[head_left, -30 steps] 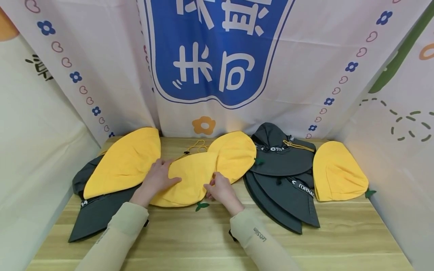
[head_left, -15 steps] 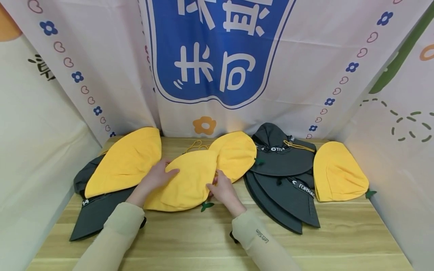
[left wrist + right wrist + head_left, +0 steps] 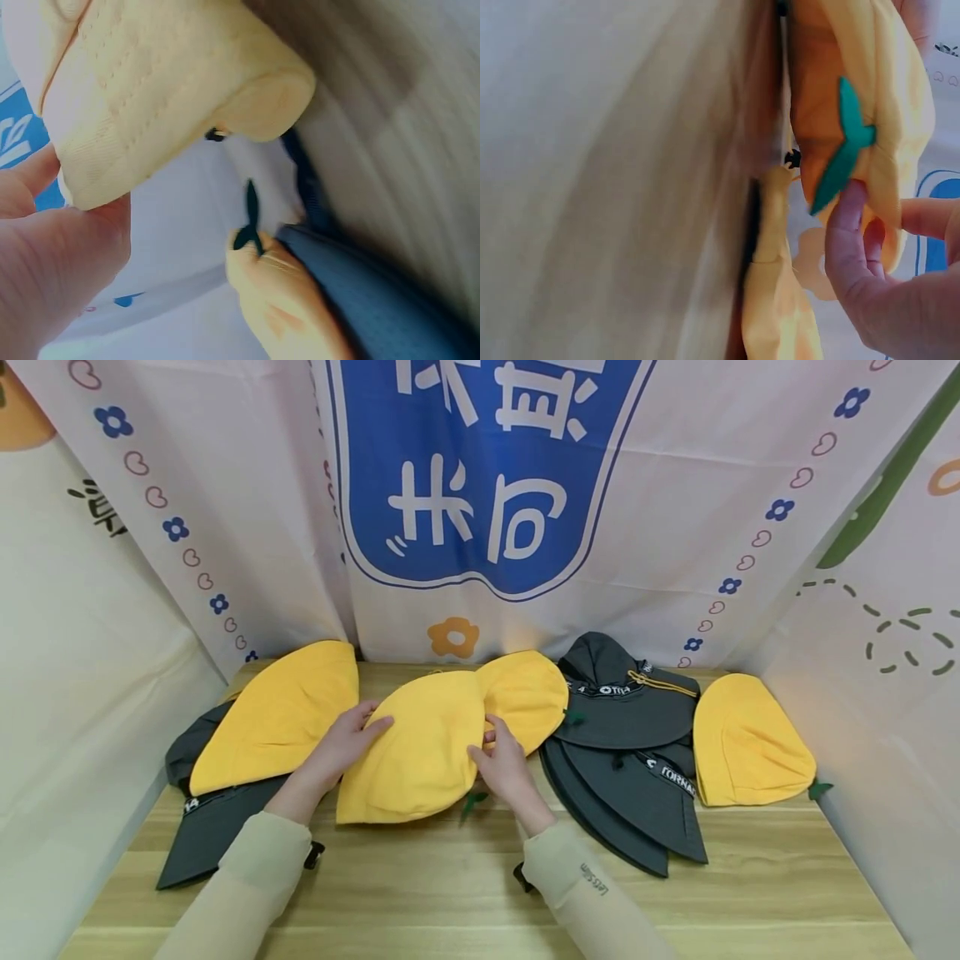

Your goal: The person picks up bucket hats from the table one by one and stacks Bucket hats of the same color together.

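A yellow bucket hat (image 3: pixel 420 752) with a green leaf tab (image 3: pixel 472 802) is held up at a tilt over the middle of the table. My left hand (image 3: pixel 337 747) pinches its edge on the left; thumb and fingertips close on the stitched brim (image 3: pixel 112 142) in the left wrist view. On the right, my right hand (image 3: pixel 506 768) pinches the hat's cloth, with the leaf tab (image 3: pixel 847 146) just beside a finger in the right wrist view. The hat overlaps a second yellow hat (image 3: pixel 528 702) lying behind it, and mostly hides a yellow cord.
Left, another yellow hat (image 3: pixel 288 718) lies over a dark grey brimmed hat (image 3: pixel 202 835). Several dark grey hats (image 3: pixel 630 727) are stacked to the right, beside a further yellow hat (image 3: pixel 750 743). A printed cloth (image 3: pixel 480 627) hangs behind the wooden table (image 3: pixel 420 902).
Both hands have lifted the middle yellow hat and tilted it up and away from me. Its leaf tab has shifted right, and it now covers most of the cord behind.
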Action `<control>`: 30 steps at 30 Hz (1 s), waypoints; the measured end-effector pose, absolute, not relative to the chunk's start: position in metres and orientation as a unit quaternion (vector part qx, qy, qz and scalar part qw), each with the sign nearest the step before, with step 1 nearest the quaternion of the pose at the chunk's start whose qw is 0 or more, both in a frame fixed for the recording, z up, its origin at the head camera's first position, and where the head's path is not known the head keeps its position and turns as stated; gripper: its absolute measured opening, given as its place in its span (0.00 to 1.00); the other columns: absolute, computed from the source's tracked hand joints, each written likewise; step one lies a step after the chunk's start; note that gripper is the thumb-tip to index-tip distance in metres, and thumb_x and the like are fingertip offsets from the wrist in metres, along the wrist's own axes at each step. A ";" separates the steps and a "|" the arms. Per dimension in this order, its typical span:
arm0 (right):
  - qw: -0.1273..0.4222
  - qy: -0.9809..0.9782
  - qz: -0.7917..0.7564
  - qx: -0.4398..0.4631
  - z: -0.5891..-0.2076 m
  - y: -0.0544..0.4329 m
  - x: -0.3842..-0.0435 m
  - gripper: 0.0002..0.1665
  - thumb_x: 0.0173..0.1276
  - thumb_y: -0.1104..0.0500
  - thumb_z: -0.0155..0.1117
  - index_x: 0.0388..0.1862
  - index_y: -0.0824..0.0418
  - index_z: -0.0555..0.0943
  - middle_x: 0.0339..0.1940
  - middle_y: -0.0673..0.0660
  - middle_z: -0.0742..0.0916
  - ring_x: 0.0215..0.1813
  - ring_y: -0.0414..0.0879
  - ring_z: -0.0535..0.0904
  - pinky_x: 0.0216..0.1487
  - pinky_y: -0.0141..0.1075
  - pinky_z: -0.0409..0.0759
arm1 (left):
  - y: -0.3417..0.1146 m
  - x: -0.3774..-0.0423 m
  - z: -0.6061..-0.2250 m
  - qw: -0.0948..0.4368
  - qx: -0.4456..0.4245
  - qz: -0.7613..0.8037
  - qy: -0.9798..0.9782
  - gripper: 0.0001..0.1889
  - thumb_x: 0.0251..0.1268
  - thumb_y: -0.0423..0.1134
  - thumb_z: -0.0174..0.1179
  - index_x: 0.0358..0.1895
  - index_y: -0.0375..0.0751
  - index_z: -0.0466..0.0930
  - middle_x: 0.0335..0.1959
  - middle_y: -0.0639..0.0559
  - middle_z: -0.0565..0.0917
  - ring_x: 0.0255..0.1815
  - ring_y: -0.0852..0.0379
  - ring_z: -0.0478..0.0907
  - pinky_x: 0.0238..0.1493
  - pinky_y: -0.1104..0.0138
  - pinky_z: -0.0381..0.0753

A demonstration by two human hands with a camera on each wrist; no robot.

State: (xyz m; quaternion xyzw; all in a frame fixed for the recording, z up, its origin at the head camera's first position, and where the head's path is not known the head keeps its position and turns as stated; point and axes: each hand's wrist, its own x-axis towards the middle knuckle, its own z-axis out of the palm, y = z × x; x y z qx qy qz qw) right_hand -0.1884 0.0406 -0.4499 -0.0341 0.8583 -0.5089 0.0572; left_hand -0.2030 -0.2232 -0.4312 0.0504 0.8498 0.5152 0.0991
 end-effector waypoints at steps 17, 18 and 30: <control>0.179 0.692 -0.699 0.014 -0.443 0.046 -0.188 0.41 0.78 0.29 0.31 0.67 0.56 0.72 0.40 0.52 0.81 0.37 0.43 0.79 0.46 0.43 0.82 | -0.204 -0.194 -0.396 0.080 0.034 0.679 0.729 0.23 0.76 0.56 0.51 0.64 0.46 0.66 0.45 0.57 0.82 0.43 0.63 0.83 0.43 0.69 0.83; 0.189 0.656 -0.730 0.022 -0.442 0.046 -0.188 0.42 0.77 0.28 0.28 0.67 0.55 0.72 0.38 0.50 0.81 0.36 0.42 0.79 0.44 0.43 0.83 | -0.204 -0.193 -0.395 0.080 0.033 0.690 0.718 0.23 0.76 0.56 0.51 0.64 0.47 0.66 0.46 0.58 0.82 0.43 0.63 0.83 0.44 0.70 0.83; 0.209 0.576 -0.790 -0.032 -0.444 0.035 -0.183 0.31 0.79 0.34 0.38 0.67 0.51 0.66 0.41 0.44 0.79 0.40 0.37 0.77 0.48 0.36 0.76 | -0.200 -0.189 -0.396 0.117 0.029 0.812 0.572 0.15 0.80 0.50 0.47 0.61 0.49 0.65 0.47 0.61 0.80 0.48 0.68 0.80 0.50 0.75 0.79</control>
